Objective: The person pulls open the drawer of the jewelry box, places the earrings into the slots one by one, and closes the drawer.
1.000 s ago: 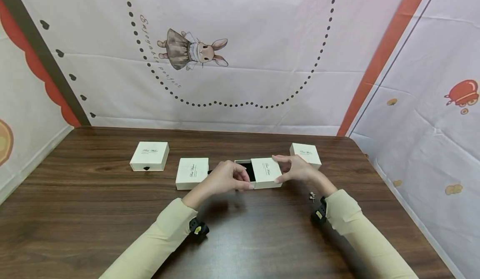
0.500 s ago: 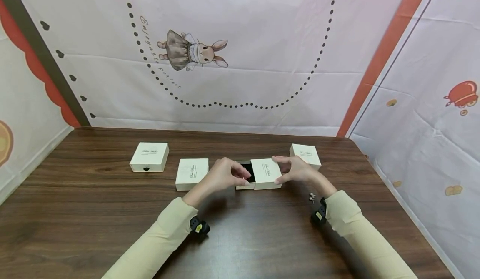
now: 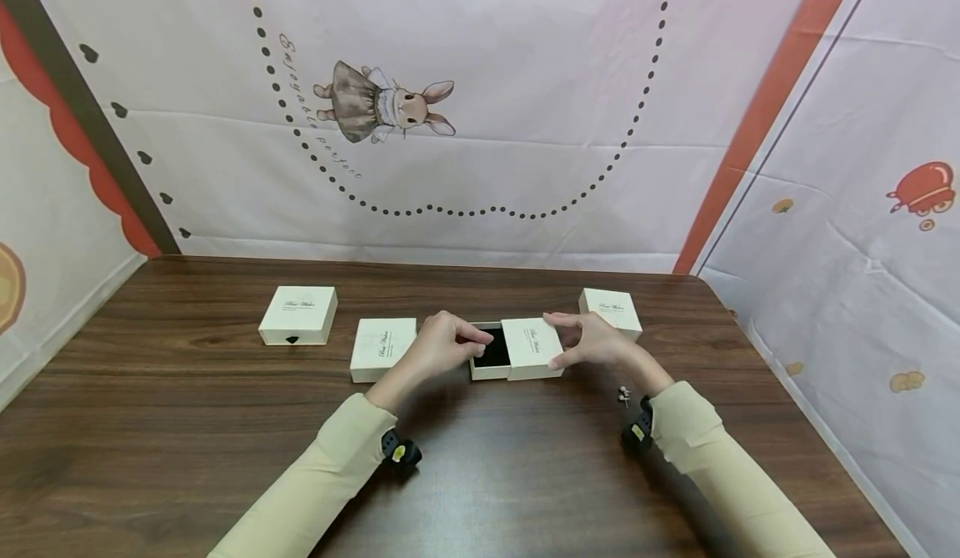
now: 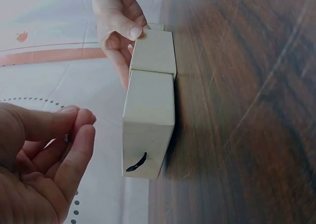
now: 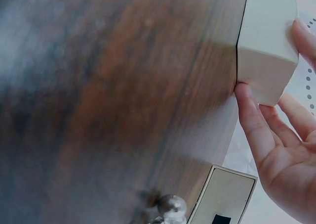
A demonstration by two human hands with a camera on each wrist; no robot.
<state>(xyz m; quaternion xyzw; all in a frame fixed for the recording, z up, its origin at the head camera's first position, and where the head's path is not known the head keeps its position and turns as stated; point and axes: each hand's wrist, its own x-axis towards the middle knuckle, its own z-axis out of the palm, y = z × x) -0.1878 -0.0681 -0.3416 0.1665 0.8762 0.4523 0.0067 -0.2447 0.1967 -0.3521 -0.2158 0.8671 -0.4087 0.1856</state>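
A cream drawer box (image 3: pixel 534 346) with printed lettering lies on the table, its tray (image 3: pixel 491 372) slid partly out to the left and showing a black insert (image 3: pixel 495 351). My right hand (image 3: pixel 596 339) holds the sleeve of this box at its right end, thumb and fingers on opposite sides. Over the tray's left part is my left hand (image 3: pixel 442 345), fingertips pinched together. In the left wrist view, a tiny shiny earring (image 4: pixel 66 138) shows between those fingers, mostly hidden. A black ribbon pull (image 4: pixel 137 163) hangs from the tray's end.
More cream boxes stand left of the hands, one near (image 3: pixel 382 349) and one farther left (image 3: pixel 298 314). Another box (image 3: pixel 611 309) is behind my right hand. Small silvery earrings (image 3: pixel 624 395) lie near my right wrist. A printed cloth (image 3: pixel 487 149) hangs behind the table.
My left hand has shifted slightly left and up from the tray, uncovering more of the black insert and tray edge. The right hand stays on the box.
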